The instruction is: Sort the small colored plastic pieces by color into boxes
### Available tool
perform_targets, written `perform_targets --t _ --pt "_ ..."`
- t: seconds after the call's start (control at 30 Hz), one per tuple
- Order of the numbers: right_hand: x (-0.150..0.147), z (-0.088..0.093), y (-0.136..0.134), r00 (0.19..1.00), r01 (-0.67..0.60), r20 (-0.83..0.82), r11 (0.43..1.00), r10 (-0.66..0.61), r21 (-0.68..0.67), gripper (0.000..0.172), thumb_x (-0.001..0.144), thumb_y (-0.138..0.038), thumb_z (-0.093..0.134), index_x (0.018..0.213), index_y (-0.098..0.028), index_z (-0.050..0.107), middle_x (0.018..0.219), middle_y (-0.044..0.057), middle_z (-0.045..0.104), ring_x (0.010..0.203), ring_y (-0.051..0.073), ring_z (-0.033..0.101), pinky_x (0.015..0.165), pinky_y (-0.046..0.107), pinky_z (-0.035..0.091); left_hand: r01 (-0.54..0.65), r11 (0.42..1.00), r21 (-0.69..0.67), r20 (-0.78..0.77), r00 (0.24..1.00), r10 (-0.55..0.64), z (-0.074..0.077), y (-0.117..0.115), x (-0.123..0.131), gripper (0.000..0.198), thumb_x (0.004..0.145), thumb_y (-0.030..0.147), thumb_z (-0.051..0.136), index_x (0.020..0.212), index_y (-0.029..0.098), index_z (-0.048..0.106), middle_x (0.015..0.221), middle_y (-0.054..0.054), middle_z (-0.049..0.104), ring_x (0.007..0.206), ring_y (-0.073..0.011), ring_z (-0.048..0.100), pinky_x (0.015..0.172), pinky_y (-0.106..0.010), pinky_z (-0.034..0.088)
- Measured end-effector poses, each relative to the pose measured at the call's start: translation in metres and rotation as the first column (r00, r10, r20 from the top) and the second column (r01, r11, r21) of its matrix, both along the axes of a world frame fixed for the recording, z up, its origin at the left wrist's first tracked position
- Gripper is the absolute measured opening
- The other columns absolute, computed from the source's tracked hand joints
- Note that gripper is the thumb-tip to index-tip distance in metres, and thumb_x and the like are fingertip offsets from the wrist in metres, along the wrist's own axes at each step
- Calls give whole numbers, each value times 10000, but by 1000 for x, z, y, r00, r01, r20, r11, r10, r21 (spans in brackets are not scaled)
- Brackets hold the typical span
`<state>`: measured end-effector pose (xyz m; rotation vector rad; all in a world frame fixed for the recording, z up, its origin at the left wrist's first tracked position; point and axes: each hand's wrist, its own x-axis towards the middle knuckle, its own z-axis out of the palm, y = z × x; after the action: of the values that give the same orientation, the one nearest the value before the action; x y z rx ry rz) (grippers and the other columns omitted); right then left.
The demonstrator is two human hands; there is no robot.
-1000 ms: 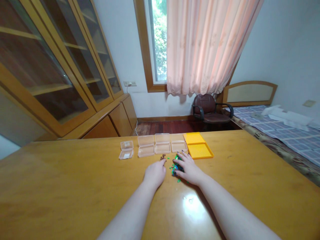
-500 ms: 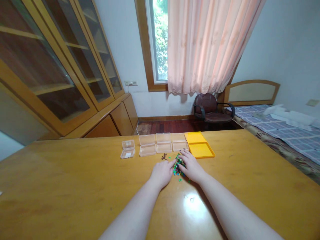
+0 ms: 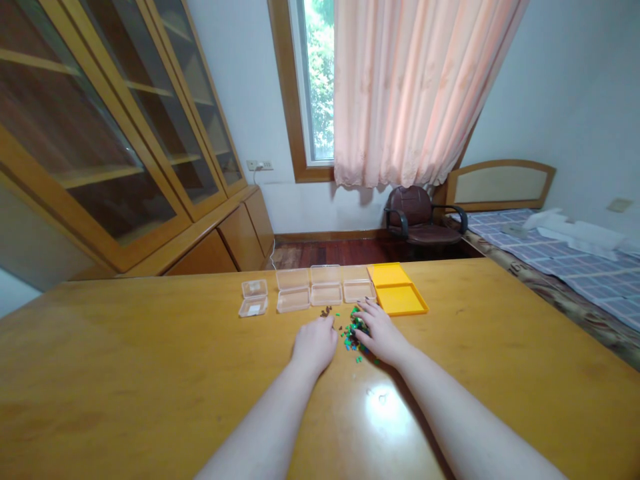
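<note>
Small green, blue and brown pieces lie in a loose pile (image 3: 349, 340) on the wooden table. My right hand (image 3: 383, 335) rests over the pile's right side, its fingers apart and covering part of it. To the left, my left hand (image 3: 315, 345) is closed, fingers curled together, just below a little group of brown pieces (image 3: 325, 311). Whatever its fingertips hold, if anything, is hidden. A lone green piece (image 3: 338, 315) sits between that group and the pile, and a few green bits (image 3: 359, 359) lie nearer me.
Behind the hands stands a row of opened clear plastic boxes (image 3: 294, 300), with a smaller one (image 3: 253, 307) at the left end. An opened yellow case (image 3: 401, 300) is at the right end. Past the table (image 3: 150, 373) are a chair (image 3: 417, 217) and a bed.
My left hand has drawn away from the pile, moving left towards the brown pieces, and its fingers have curled in. My right hand has stayed nearly still over the pile.
</note>
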<state>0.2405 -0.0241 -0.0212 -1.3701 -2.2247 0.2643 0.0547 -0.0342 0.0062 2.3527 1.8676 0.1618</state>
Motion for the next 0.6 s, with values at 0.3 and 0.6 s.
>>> perform_targets --t 0.3,0.6 --pt "-1 4 -1 1000 6 20 999 -5 -39 405 788 -356 529 1141 -163 567 1317 113 457 1282 274 296 1055 453 247 109 977 186 23 993 -116 -15 -1 4 401 817 357 471 1214 307 509 1380 -63 362 1302 -302 203 1048 -548 95" --pt "-1 9 -6 995 -26 96 990 39 -137 472 794 -461 516 1225 -269 506 1408 57 346 1329 298 177 1059 519 139 225 924 309 169 943 -287 -8 1 -5 295 776 136 499 935 310 677 1180 -10 571 1226 -225 348 1070 -490 174"
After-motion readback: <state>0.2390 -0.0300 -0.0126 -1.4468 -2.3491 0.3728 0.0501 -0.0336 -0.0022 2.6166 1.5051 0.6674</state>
